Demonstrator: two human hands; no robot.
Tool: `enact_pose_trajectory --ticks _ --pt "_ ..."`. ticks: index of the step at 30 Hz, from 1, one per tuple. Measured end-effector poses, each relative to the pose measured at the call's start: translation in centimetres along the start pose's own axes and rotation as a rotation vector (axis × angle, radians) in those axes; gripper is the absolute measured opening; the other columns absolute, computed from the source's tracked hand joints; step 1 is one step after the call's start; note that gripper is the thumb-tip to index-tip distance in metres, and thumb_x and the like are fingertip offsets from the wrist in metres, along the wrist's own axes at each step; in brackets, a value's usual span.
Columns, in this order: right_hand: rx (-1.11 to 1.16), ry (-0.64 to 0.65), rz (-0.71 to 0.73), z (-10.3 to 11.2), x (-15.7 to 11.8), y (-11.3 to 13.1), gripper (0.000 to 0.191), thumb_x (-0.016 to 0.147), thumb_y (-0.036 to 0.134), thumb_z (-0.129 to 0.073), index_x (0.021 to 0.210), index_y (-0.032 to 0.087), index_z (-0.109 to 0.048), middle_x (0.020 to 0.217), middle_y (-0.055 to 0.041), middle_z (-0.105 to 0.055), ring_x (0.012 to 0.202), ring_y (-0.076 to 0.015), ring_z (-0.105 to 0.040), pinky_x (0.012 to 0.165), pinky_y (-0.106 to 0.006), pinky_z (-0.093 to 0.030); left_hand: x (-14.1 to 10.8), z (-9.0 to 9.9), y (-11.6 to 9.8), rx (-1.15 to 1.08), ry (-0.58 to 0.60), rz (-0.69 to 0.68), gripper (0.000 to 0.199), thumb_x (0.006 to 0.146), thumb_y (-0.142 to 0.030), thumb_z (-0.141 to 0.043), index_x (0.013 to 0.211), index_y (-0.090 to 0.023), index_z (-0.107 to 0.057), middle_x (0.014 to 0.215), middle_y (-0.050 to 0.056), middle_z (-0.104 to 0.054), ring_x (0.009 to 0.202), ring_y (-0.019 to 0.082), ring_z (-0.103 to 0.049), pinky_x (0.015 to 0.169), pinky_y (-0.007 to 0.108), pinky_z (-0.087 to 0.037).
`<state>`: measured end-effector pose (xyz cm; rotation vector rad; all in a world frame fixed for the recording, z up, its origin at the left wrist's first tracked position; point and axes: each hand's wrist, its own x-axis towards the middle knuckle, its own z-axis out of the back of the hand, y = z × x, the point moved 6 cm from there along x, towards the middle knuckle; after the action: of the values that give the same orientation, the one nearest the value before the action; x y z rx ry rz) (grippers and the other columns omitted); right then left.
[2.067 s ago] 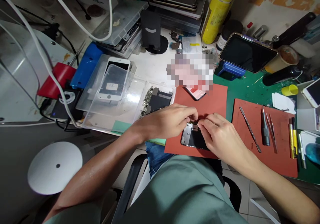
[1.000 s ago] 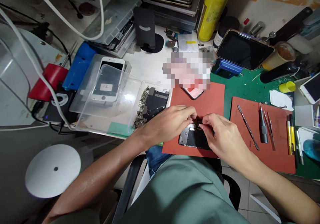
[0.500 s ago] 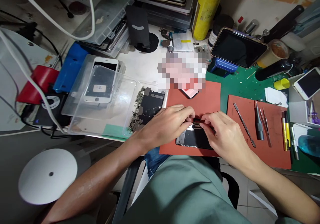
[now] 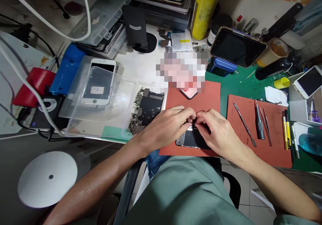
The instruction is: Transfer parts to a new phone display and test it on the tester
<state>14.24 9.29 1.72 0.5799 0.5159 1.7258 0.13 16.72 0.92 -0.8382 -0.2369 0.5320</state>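
A black phone display panel with a silver metal patch lies on the orange mat at the table's front edge. Above its far side my left hand is closed, thumb and fingers pinched at a small dark part mostly hidden by the fingertips. My right hand pinches at the same spot from the other side, the fingertips of both hands almost meeting. What exactly the dark part is cannot be made out. Beyond the hands lies a lit phone, partly covered by a blurred patch.
On the right, a second mat carries a metal spudger, a screwdriver and tweezers. Clear plastic trays on the left hold a white phone and many small metal parts. Behind stands a phone on a blue stand.
My right hand has shifted left, bringing its fingertips closer to my left hand's. The small dark part between them is now more hidden. The whole view has shifted slightly.
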Motion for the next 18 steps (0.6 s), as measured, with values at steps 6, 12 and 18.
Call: enact_pose_trajectory --ticks 6,12,18 --pt "0.007 -0.066 0.076 1.6 -1.1 0.9 0.025 0.105 0.007 -0.053 0.123 0.02 -0.063 0.105 -0.0102 -0.073 0.095 -0.0244 -0.063 0.081 -0.041 -0.058 -0.3 0.1 -0.6 0.046 -0.006 -0.027 0.012 0.108 -0.016 -0.055 0.106 -0.02 -0.065 0.098 0.001 -0.072 0.089 0.019 -0.068 0.079 0.033 -0.049" --pt "-0.285 -0.165 0.25 0.9 -3.1 1.6 0.026 0.1 0.006 -0.064 0.122 0.018 -0.072 0.108 -0.0133 -0.077 0.093 -0.0266 -0.067 0.078 -0.044 -0.058 -0.9 -0.1 -1.2 0.103 -0.006 -0.155 0.025 0.114 -0.02 -0.045 0.104 -0.019 -0.069 0.103 0.005 -0.075 0.097 0.021 -0.067 0.088 0.037 -0.053" --pt "-0.502 -0.134 0.334 -0.3 -3.3 1.8 0.02 0.101 0.004 -0.062 0.111 0.014 -0.076 0.101 -0.0129 -0.078 0.087 -0.0243 -0.063 0.072 -0.04 -0.054 -1.0 -0.3 -1.1 0.111 -0.006 -0.162 0.028 0.113 -0.018 -0.047 0.104 -0.019 -0.073 0.103 0.006 -0.075 0.097 0.021 -0.067 0.087 0.036 -0.055"
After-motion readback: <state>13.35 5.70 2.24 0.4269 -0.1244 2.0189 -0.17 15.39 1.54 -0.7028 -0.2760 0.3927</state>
